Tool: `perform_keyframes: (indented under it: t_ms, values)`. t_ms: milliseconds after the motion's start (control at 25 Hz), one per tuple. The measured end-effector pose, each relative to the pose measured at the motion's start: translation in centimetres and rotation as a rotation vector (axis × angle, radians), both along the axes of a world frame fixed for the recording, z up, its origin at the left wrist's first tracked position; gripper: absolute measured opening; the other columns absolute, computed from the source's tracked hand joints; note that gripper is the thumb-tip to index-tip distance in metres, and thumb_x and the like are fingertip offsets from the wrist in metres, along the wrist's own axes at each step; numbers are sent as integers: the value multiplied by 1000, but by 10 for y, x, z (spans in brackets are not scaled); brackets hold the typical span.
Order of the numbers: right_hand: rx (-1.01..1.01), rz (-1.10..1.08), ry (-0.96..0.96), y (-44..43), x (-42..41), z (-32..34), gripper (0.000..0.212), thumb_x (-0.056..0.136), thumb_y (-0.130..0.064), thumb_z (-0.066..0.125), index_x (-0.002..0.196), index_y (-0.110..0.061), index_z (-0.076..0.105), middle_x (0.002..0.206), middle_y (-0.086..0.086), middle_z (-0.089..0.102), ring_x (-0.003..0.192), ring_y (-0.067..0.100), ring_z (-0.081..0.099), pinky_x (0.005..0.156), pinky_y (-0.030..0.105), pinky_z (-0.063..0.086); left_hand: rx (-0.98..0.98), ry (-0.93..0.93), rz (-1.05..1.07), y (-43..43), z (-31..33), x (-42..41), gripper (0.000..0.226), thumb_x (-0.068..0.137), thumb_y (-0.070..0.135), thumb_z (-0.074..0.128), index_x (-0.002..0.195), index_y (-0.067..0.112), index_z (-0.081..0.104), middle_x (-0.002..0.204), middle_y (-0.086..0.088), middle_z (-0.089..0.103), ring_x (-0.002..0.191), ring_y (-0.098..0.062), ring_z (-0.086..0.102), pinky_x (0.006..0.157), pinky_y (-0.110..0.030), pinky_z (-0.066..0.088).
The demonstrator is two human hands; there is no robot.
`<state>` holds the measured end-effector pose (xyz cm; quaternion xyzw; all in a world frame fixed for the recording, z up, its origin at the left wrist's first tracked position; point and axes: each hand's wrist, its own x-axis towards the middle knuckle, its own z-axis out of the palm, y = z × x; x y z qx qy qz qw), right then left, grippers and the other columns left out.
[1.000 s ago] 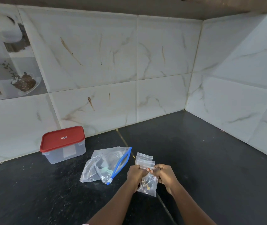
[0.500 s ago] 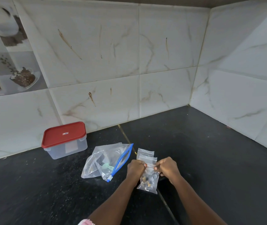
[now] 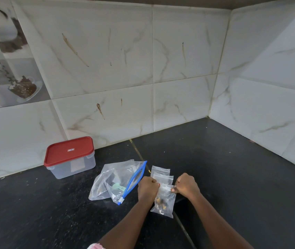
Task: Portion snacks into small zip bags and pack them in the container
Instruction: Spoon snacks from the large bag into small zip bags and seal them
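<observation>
Container (image 3: 70, 159) — lid on — sits well left of and beyond the hands, nearer the left hand (image 3: 147, 188). Big bag (image 3: 115, 180) lies just beside that hand. It and the right hand (image 3: 186, 186) pinch the top corners of the small bag (image 3: 164, 200) between them.

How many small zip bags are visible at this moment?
3. The filled bag is pinched at its top between left hand and right hand. The nearer empty bag and farther empty bag lie overlapping on the counter behind it; others may hide beneath.
</observation>
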<state>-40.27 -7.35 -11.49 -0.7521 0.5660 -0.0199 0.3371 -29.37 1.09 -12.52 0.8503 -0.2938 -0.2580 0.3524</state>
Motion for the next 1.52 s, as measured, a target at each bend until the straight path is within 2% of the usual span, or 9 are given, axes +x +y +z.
perform_keyframes:
  t_ms: [80, 160, 400, 520, 720, 920, 1080, 1360, 1520]
  values:
    - [-68, 71, 148, -3, 6, 17, 27, 81, -15, 70, 104, -5, 60, 101, 7, 66, 98, 25, 65, 75, 32, 47, -18, -66, -53, -1, 7, -3, 31, 88, 1, 51, 115, 10, 62, 115, -6, 62, 98, -14, 60, 87, -26, 50]
    - [-195, 64, 179, -12, 23, 34, 23, 88, -8, 55, 110, -5, 58, 111, 10, 64, 105, 29, 62, 76, 33, 45, -97, -75, -120, -5, 23, -12, 54, 88, -7, 46, 138, 10, 42, 141, -7, 44, 127, -18, 46, 101, -24, 41]
    - [-276, 270, -68, -42, 98, 46, 21, 91, -9, 52, 100, -6, 71, 105, 11, 71, 99, 25, 66, 84, 29, 48, -386, -120, -67, -36, 92, 38, 47, 89, -6, 48, 134, 10, 49, 136, -6, 54, 126, -16, 51, 97, -16, 36]
    - [-289, 451, -82, -49, 132, 30, 25, 91, -10, 54, 111, -9, 70, 117, 8, 69, 111, 20, 63, 102, 25, 43, -177, -224, -46, -41, 84, 102, 46, 88, -8, 42, 128, 8, 55, 132, -7, 57, 122, -18, 53, 89, -13, 36]
    - [-197, 637, 35, -59, 180, 0, 32, 93, -18, 52, 121, -6, 63, 126, 13, 62, 119, 25, 57, 104, 27, 40, 306, -380, -260, -44, 36, 172, 29, 90, 4, 48, 113, 6, 65, 118, -11, 65, 107, -24, 61, 93, -26, 45]
    - [-242, 697, 151, -63, 208, -23, 42, 93, -19, 52, 134, -16, 47, 145, 15, 26, 132, 35, 33, 110, 37, 33, 406, -340, -298, -51, 21, 198, 27, 91, 10, 50, 110, 6, 68, 114, -9, 67, 103, -22, 63, 94, -30, 48]
    - [-183, 620, 23, -65, 212, -24, 18, 89, -14, 60, 96, -16, 44, 124, 11, 52, 100, 20, 51, 84, 29, 43, 291, -318, -262, -55, 31, 199, 27, 90, 7, 50, 108, 4, 69, 106, -7, 68, 95, -16, 61, 87, -23, 45]
    - [63, 108, -641, -61, 197, 56, 10, 78, -1, 70, 85, -1, 63, 67, 12, 66, 49, 15, 59, 52, 27, 51, -71, -288, -121, -33, 80, 168, 20, 80, 15, 72, 98, 7, 72, 97, -5, 70, 83, -14, 63, 79, -19, 47]
    - [168, 121, -745, -31, 188, 104, 10, 76, -3, 72, 75, -1, 62, 63, 12, 63, 51, 18, 60, 52, 26, 55, -127, -335, -100, -16, 105, 154, 18, 83, 19, 69, 93, 5, 74, 88, -12, 72, 67, -16, 60, 67, -19, 47]
